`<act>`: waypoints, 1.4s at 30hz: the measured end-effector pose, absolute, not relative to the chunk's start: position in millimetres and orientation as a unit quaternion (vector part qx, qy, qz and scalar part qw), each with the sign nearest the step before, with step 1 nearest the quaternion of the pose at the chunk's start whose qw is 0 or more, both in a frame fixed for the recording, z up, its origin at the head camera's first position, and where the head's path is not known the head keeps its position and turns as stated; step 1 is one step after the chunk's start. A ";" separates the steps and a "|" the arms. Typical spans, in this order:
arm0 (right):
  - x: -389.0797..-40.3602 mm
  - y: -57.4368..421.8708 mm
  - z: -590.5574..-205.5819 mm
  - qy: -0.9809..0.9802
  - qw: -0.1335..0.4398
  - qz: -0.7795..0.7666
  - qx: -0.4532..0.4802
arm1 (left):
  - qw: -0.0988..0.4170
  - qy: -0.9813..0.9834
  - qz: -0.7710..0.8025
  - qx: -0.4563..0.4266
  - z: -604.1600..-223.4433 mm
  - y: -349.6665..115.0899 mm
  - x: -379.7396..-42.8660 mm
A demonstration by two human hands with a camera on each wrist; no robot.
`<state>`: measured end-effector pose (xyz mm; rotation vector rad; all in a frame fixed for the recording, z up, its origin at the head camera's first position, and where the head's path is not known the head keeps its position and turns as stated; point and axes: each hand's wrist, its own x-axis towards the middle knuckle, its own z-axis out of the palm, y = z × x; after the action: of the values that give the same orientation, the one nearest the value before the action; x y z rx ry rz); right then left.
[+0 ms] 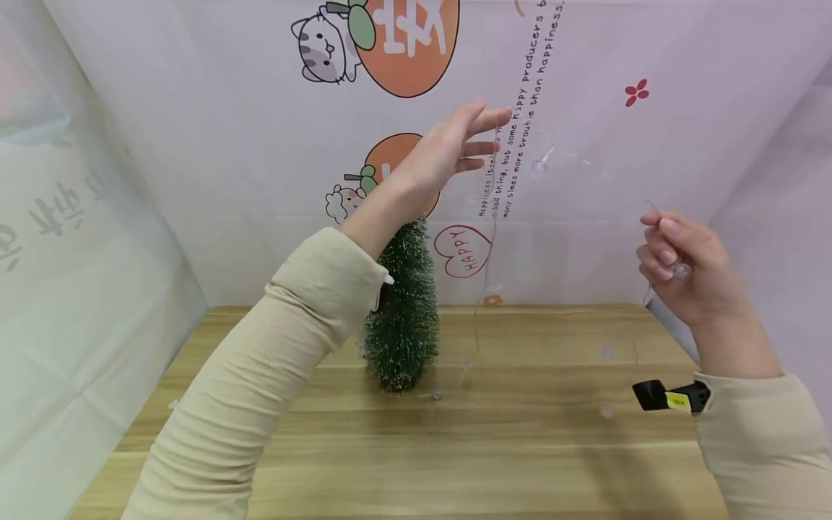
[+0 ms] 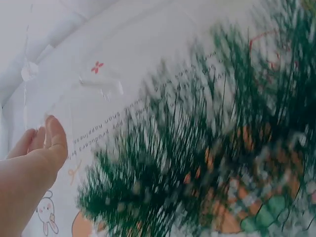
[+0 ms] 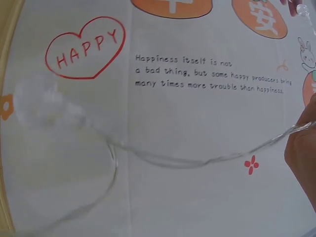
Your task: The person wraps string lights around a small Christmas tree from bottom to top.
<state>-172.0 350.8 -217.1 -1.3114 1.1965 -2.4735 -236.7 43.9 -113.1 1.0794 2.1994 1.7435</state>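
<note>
A clear string of lights [image 1: 494, 217] with small round bulbs runs between my two hands. My left hand [image 1: 448, 148] is raised above the tree with its fingers stretched out and spread. The wire hangs past its fingertips and drops to the table. At the right, my right hand [image 1: 685, 260] holds another stretch of the string in curled fingers, with a bulb [image 1: 681, 269] by the palm. Below the left forearm stands a small green bristle tree [image 1: 399, 325], partly hidden by the sleeve. In the right wrist view, the wire [image 3: 182, 162] leads to a blurred bulb [image 3: 39, 106].
Lower bulbs [image 1: 437, 394] of the string lie near the tree's base on the wooden table [image 1: 455, 462]. A white printed cloth [image 1: 585, 253] with cartoons and lettering forms the back wall. A pale sheet [image 1: 97, 289] hangs at the left.
</note>
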 end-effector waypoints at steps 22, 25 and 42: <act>-172.0 314.8 -174.4 0.369 0.053 -0.828 -0.419 | 0.006 0.778 0.536 0.328 -80.1 21.0 -259.2; -174.5 309.7 -175.4 0.377 0.060 -0.822 -0.423 | 0.005 0.773 0.545 0.325 -81.6 16.7 -264.6; -184.7 280.1 -174.8 0.301 0.163 -0.863 -0.372 | 0.041 0.706 0.648 0.282 -96.6 -17.2 -287.0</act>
<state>-184.7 280.1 -174.8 -1.0607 0.8581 -2.4606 -287.0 -17.2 -96.6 0.8627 2.1622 1.9852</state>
